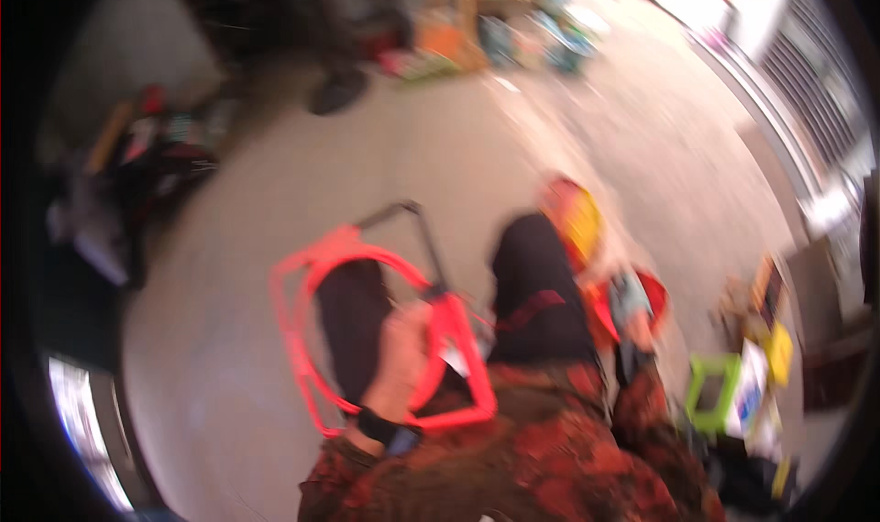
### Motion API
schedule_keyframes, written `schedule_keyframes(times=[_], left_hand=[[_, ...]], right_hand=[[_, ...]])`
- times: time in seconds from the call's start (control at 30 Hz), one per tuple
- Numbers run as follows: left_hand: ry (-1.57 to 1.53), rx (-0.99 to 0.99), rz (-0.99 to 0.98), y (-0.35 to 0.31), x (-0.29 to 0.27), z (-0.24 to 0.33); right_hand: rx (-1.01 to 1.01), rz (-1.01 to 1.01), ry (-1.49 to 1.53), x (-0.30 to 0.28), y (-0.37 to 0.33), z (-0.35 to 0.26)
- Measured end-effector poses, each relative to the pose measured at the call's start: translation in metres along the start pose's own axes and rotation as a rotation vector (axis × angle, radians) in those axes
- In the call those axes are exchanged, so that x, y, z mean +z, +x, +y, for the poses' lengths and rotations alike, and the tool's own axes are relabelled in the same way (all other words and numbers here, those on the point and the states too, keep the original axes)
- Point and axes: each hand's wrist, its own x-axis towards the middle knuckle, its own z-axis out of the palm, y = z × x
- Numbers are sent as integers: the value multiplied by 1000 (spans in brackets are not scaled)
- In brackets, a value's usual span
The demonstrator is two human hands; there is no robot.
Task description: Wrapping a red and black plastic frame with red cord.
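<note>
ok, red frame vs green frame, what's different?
The red frame has a round opening; the green frame, a four-sided centre. The red frame is in the left hand; the green frame is in neither. The red frame looks larger here than the green frame. Both are brightly coloured.

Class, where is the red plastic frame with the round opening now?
In the head view, the red plastic frame is left of centre, held in the left hand over the dark left trouser leg.

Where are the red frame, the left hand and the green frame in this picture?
Red frame (451, 325): head view, on its right side.
Left hand (401, 343): head view, on its middle.
Green frame (720, 364): head view, on its top edge.
</note>
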Motion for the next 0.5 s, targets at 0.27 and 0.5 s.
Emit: schedule_keyframes(times=[0.27, 0.5], left_hand=[[129, -23, 10, 11, 7, -2], [194, -20, 19, 6, 8, -11]], right_hand=[[-127, 179, -66, -130, 80, -28], [-82, 284, -125, -179, 82, -18]])
